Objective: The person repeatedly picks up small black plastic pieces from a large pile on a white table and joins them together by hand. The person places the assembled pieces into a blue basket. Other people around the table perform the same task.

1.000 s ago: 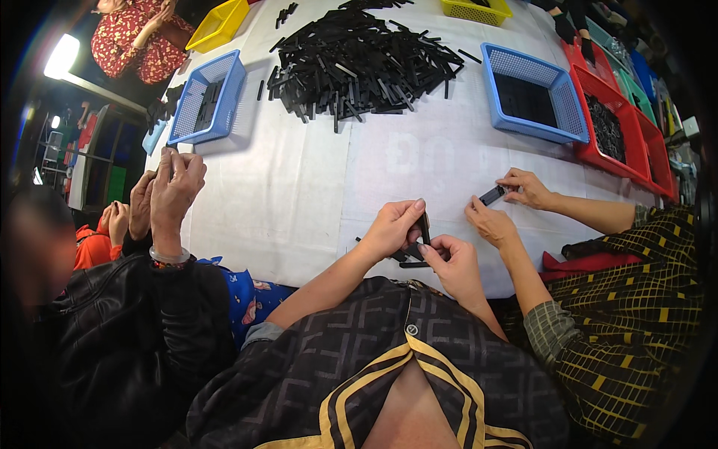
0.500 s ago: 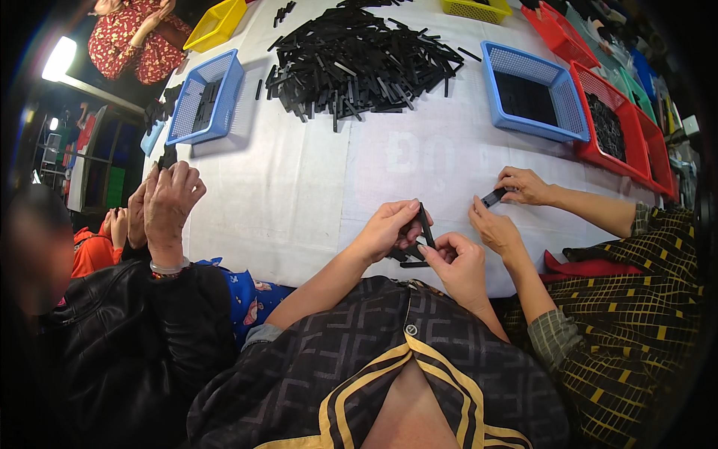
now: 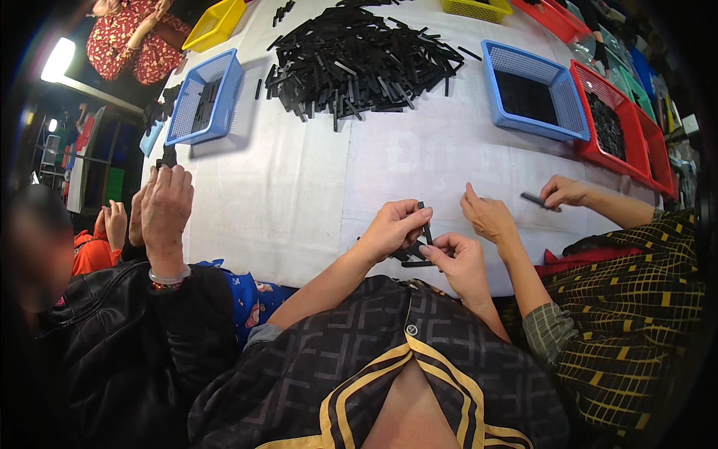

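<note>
Black strip (image 3: 428, 233) in left hand (image 3: 396, 228), lower end at right hand (image 3: 456, 260)

Workshop: shared table (image 3: 284, 165), heaped black strips (image 3: 359, 63), baskets (image 3: 535, 127)

"How many baskets?"
"2 blue baskets (image 3: 537, 128), 2 yellow baskets (image 3: 217, 27) and 3 red baskets (image 3: 612, 167) in sight."
"Black strips (image 3: 346, 97)?"
"1 big pile (image 3: 366, 63), too jumbled to count singly."
"The wearer's hands (image 3: 391, 227)?"
"2 hands, with 1 held strip (image 3: 428, 233) plainly visible."
</note>
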`<action>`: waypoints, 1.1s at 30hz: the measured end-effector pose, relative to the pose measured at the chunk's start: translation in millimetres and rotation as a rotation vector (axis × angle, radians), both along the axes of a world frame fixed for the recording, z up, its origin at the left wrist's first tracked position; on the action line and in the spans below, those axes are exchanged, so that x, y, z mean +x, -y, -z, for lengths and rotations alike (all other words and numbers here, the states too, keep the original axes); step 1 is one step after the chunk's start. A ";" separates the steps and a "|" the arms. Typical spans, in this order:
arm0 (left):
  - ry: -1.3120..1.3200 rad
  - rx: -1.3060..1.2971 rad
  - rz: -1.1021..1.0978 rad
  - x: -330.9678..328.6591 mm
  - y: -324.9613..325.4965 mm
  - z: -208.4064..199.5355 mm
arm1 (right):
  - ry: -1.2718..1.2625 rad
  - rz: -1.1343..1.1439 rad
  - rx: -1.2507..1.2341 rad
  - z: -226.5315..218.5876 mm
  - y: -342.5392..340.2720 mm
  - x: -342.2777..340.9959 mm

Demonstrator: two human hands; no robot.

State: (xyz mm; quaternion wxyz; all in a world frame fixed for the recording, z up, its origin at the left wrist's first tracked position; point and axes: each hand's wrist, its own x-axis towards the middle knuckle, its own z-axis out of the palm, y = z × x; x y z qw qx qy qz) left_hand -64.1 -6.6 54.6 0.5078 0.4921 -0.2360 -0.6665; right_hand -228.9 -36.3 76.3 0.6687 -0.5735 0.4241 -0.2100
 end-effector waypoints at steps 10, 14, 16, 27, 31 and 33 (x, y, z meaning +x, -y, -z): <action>-0.038 0.009 0.027 -10.9 -15.3 -17.1 | 0.022 0.016 0.018 -15.6 -21.2 -10.2; -0.097 -0.031 0.045 -12.2 -22.4 -22.4 | -0.012 0.004 -0.044 -27.0 -28.7 -14.1; -0.127 -0.049 0.056 -12.7 -22.8 -23.7 | -0.022 0.013 -0.031 -32.6 -30.1 -15.2; -0.171 0.050 0.016 -11.3 -23.0 -29.6 | 0.006 -0.011 -0.011 -45.8 -28.0 -13.4; -0.188 0.057 0.023 -10.6 -21.7 -30.8 | -0.005 -0.002 -0.026 -43.2 -27.0 -13.4; -0.183 0.020 0.043 -11.0 -22.0 -28.8 | 0.007 0.006 -0.018 -41.1 -27.0 -14.8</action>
